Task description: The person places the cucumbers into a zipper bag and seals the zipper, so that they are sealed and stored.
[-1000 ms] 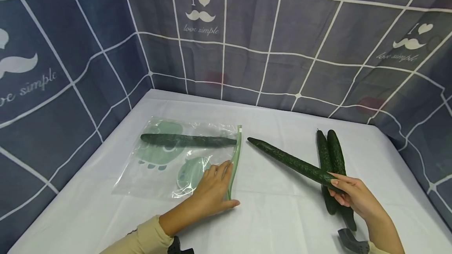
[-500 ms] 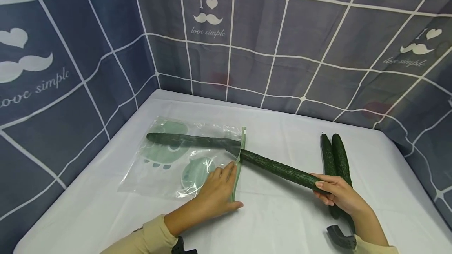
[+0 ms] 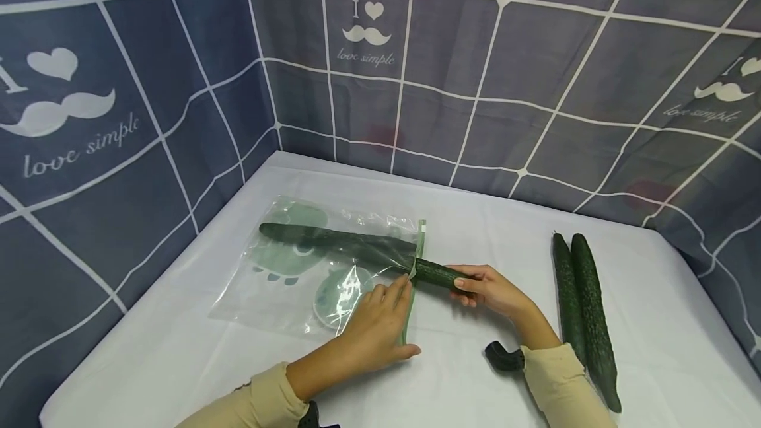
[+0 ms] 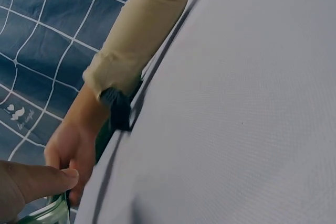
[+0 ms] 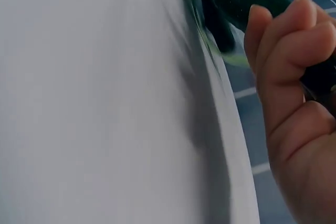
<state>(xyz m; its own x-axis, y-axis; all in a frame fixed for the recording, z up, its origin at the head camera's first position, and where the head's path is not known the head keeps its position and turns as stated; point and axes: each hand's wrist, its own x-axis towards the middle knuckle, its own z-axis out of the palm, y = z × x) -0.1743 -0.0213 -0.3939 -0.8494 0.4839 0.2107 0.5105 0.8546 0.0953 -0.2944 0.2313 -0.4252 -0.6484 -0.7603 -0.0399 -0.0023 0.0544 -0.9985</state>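
Right hand: curled round the near end of the held cucumber (image 3: 436, 273), thumb on top and fingers beneath; the right hand (image 3: 490, 289) is just outside the bag mouth.
Held cucumber: slanting across the mouth – far part inside the bag, near part out in the grip.
Left hand: fingers extended, thumb spread aside; the left hand (image 3: 380, 322) lies over the mouth side of the bag, fingertips at the green strip (image 3: 421, 238). Whether it also pinches the film, cannot tell.
Bag: clear, with green cartoon prints; the bag (image 3: 250, 299) lies flat on the white surface (image 3: 464, 375), mouth toward the right hand.
Bagged cucumber: the bagged cucumber (image 3: 315, 236) lies wholly inside, beyond the held one (contact between the two unclear through the film).
Loose pair: inner loose cucumber (image 3: 567, 289) and outer loose cucumber (image 3: 594, 316), close side by side, well apart from the bag on the right.
Backdrop: grey-blue curtain (image 3: 452, 45) with white grid lines and moustache prints.
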